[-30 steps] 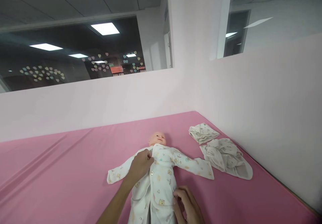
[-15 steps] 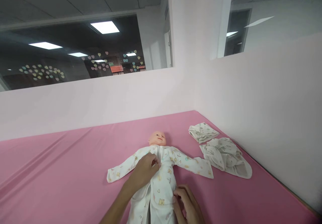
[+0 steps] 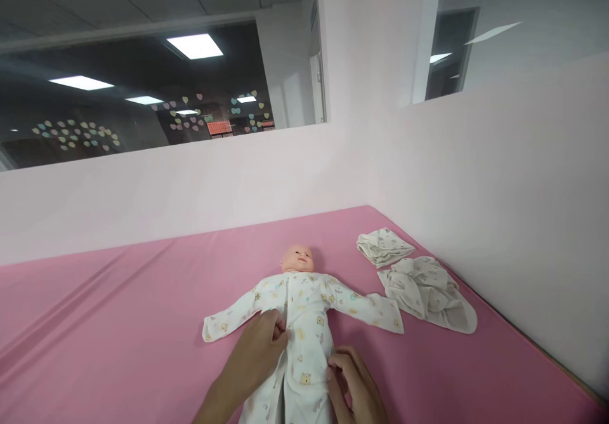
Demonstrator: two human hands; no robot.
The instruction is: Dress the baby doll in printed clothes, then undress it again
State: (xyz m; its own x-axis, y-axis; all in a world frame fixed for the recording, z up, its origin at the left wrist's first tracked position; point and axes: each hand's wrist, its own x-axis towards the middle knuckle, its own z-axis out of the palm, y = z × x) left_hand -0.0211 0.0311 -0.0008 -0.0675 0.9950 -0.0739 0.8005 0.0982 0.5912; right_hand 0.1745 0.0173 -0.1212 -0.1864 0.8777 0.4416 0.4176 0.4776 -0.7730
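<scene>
White printed sleepsuit [image 3: 309, 300] on a doll [image 3: 297, 258], lying on pink sheeting [image 3: 118, 322], your left hand [image 3: 259, 348] now lower down its front (neckline gap now covered), your right hand [image 3: 354, 386] unmoved beside it, hands apart, fingers curled, grip unclear.

From where I stand, the person's left hand [image 3: 259, 351] has slid down the doll's white printed garment [image 3: 309, 335]: a second ago its curled fingers were high on the chest, half a second ago mid-chest, and now they are lower, at the front edge near the waist. A grey gap that showed below the neck half a second ago is covered by printed cloth, and the collar [image 3: 301, 276] now lies flatter. The round fastener visible a second ago is out of sight around those fingers.
</scene>
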